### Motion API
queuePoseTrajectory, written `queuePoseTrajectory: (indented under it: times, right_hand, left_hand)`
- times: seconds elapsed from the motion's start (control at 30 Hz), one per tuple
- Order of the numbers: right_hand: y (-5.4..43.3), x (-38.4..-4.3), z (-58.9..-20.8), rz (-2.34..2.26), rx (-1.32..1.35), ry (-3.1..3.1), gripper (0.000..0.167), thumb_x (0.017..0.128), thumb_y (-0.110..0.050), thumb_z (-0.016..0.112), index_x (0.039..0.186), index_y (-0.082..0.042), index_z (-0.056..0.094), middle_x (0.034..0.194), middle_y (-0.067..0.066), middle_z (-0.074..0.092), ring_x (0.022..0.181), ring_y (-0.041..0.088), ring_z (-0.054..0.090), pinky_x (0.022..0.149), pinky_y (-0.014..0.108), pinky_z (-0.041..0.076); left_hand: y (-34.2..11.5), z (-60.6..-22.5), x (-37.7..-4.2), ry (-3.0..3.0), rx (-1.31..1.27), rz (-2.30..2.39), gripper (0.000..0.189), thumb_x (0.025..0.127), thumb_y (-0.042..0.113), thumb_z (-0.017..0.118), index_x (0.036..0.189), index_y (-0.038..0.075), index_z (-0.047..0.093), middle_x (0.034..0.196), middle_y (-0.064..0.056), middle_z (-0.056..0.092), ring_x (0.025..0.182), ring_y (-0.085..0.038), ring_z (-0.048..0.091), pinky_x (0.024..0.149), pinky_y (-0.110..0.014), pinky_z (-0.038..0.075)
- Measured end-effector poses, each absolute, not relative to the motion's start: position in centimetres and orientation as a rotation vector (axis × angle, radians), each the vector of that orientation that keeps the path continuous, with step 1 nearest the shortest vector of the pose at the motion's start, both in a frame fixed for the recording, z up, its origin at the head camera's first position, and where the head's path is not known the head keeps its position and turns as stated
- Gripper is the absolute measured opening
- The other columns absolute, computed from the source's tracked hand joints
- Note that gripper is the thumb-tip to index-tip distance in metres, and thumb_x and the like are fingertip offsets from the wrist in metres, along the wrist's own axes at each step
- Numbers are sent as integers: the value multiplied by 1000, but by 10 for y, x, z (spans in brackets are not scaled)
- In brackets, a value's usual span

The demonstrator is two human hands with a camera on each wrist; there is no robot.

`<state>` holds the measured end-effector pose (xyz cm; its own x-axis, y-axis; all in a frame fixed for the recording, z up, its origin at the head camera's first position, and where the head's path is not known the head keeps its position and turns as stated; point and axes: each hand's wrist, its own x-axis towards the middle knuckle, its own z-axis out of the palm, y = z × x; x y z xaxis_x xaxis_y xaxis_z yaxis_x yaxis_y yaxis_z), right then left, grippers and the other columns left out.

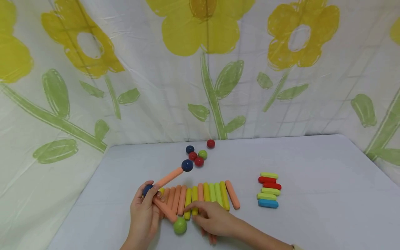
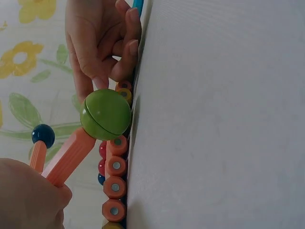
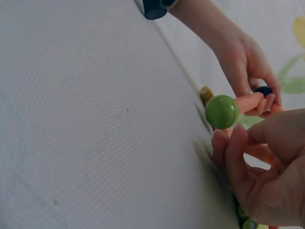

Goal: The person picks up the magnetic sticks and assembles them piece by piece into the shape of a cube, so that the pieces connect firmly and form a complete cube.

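My left hand [image 1: 145, 208] grips a blue ball [image 1: 148, 190] joining two orange magnetic building sticks. One stick [image 1: 168, 177] slants up to another blue ball [image 1: 187, 165]; the other [image 1: 165, 209] slopes down to a green ball [image 1: 180, 225]. My right hand [image 1: 215, 217] reaches over a row of sticks, its index fingertip at the yellow sticks [image 1: 188, 201]. In the right wrist view its fingers [image 3: 233, 152] are loosely bent, with nothing visible between them, close to the green ball [image 3: 221, 112]. Orange sticks [image 1: 213, 239] partly show beneath this hand.
The row continues right with green sticks [image 1: 215, 192] and a slanted orange stick [image 1: 232, 194]. Behind it lie several loose balls, including a red ball [image 1: 210, 143]. Shorter sticks, among them a blue one [image 1: 268, 203], are stacked at the right. A flowered curtain [image 1: 156, 104] hangs behind the table.
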<state>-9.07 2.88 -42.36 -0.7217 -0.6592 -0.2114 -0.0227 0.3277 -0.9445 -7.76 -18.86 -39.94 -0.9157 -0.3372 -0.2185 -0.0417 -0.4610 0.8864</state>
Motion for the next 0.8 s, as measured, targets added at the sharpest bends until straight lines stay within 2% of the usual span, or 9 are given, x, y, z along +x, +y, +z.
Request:
queuePoseTrajectory:
  times: [0.2, 0.43, 0.57, 0.7, 0.8]
  right_hand:
    - [35, -89, -417, -1478, -549, 1996, 26, 107, -17, 61, 132, -23, 68, 64, 0, 61, 40, 10, 49, 39, 19, 41]
    - [58, -101, -406, -1574, -534, 1928, 32, 110, -24, 58, 139, -11, 63, 81, 0, 69, 52, 10, 60, 50, 23, 54]
    - [72, -109, -395, -1714, -472, 1929, 42, 110, -26, 58, 146, -5, 56, 103, 12, 73, 69, 15, 68, 59, 24, 58]
    - [82, -114, -379, -1899, -439, 1889, 52, 111, -28, 55, 155, -3, 41, 132, 25, 65, 89, 22, 72, 70, 26, 61]
    - [89, -117, -371, -1990, -427, 1886, 53, 112, -28, 55, 156, -4, 39, 133, 22, 65, 94, 22, 72, 75, 28, 62]
  left_hand:
    - [-187, -396, -77, -1482, 540, -2517, 30, 110, 12, 56, 136, 5, 43, 115, 1, 45, 91, -8, 50, 77, -17, 48]
    - [-181, -388, -76, -1430, 476, -2596, 22, 110, 9, 55, 130, 6, 46, 110, 0, 47, 86, -9, 50, 73, -18, 48]
    - [-170, -380, -78, -1487, 434, -2654, 21, 111, 7, 53, 130, 5, 46, 108, -2, 48, 82, -8, 51, 70, -18, 48]
    - [-157, -374, -82, -1567, 410, -2720, 21, 112, 6, 50, 132, 3, 45, 104, -4, 49, 80, -10, 50, 69, -20, 46]
    - [-147, -371, -85, -1626, 375, -2767, 25, 112, 6, 50, 135, 1, 45, 106, -6, 49, 81, -11, 49, 69, -21, 46]
